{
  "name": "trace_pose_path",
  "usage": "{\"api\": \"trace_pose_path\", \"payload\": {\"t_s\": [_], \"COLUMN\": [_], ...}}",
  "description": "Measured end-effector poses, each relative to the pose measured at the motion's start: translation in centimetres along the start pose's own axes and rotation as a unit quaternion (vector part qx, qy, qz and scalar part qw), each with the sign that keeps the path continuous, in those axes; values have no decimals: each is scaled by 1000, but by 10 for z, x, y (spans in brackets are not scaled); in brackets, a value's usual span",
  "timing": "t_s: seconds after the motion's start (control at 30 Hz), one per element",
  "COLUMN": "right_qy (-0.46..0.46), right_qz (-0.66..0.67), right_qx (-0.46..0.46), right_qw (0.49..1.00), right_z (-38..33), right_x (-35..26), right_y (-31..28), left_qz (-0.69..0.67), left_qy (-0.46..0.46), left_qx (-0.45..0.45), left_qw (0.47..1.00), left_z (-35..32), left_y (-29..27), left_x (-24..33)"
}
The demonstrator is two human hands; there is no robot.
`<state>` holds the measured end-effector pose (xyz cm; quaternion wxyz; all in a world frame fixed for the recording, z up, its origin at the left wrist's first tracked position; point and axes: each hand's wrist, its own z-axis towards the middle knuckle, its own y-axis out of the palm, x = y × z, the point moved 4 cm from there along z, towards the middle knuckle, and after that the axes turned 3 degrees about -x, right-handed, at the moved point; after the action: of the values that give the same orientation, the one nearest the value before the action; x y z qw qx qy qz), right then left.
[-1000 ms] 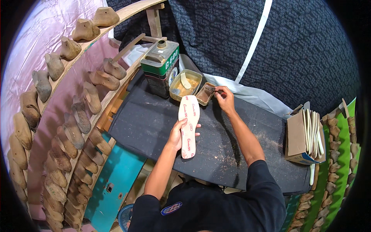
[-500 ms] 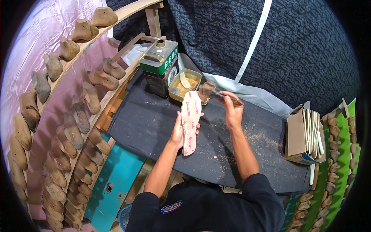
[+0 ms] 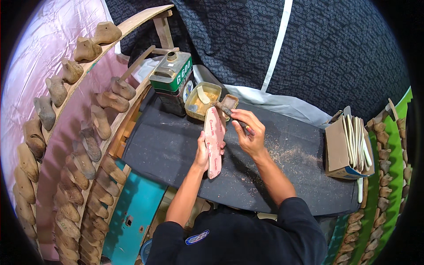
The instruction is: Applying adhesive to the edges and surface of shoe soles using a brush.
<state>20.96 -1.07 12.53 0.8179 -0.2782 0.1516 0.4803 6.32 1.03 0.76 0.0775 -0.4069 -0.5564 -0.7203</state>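
Observation:
My left hand point(image 3: 202, 152) grips a pale pink insole point(image 3: 213, 145) with red printing, thumb on one side and fingers on the other. The insole stands tilted above the table, partly edge-on. In my right hand point(image 3: 251, 133) is a dark-handled brush point(image 3: 227, 111), its bristles at the insole's far end; whether they touch it I cannot tell. Just beyond are an open tin point(image 3: 189, 110), stained yellow-brown inside, with a curved cream piece point(image 3: 203, 95) in it, and a smaller brown container point(image 3: 231, 101). A green and black metal can point(image 3: 170, 84) stands to their left.
Wooden shoe lasts point(image 3: 81, 152) line the slanted racks at left; more lasts point(image 3: 383, 179) hang at right. A cardboard box point(image 3: 334, 152) of white, flat pieces point(image 3: 353, 141) sits on the table's right end. Shavings point(image 3: 293, 157) lie scattered over the black tabletop cloth point(image 3: 150, 141).
The brush has moved left, from beside the insole to its far end, with my right hand following. My left hand has turned the insole, so its printed face shows narrower.

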Motion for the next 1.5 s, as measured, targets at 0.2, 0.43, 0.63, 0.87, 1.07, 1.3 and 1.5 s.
{"api": "trace_pose_path", "payload": {"t_s": [0.2, 0.43, 0.63, 0.87, 1.07, 1.3, 1.5], "right_qy": [-58, -107, -104, -110, -121, -114, -84], "right_qz": [-31, -6, 31, 48, 51, 48, 75], "right_qx": [-29, -65, -110, -123, -153, -175, -230], "right_qw": [997, 992, 988, 985, 979, 977, 967], "right_z": [-2, -11, -30, -49, -66, -86, -106], "right_x": [-23, -45, -52, -51, -56, -63, -51], "right_y": [9, 11, 17, 17, 11, -2, -13], "left_qz": [23, 7, -23, -74, -85, -127, -145], "left_qy": [5, 20, 66, 71, 48, 62, 92], "left_qx": [6, -26, -47, -85, -93, -55, -43], "left_qw": [1000, 999, 996, 991, 991, 989, 984], "left_z": [2, -2, -5, 1, 4, 17, 23], "left_y": [-2, -6, -2, 9, 15, 11, 8], "left_x": [0, 12, 30, 38, 36, 38, 54]}}
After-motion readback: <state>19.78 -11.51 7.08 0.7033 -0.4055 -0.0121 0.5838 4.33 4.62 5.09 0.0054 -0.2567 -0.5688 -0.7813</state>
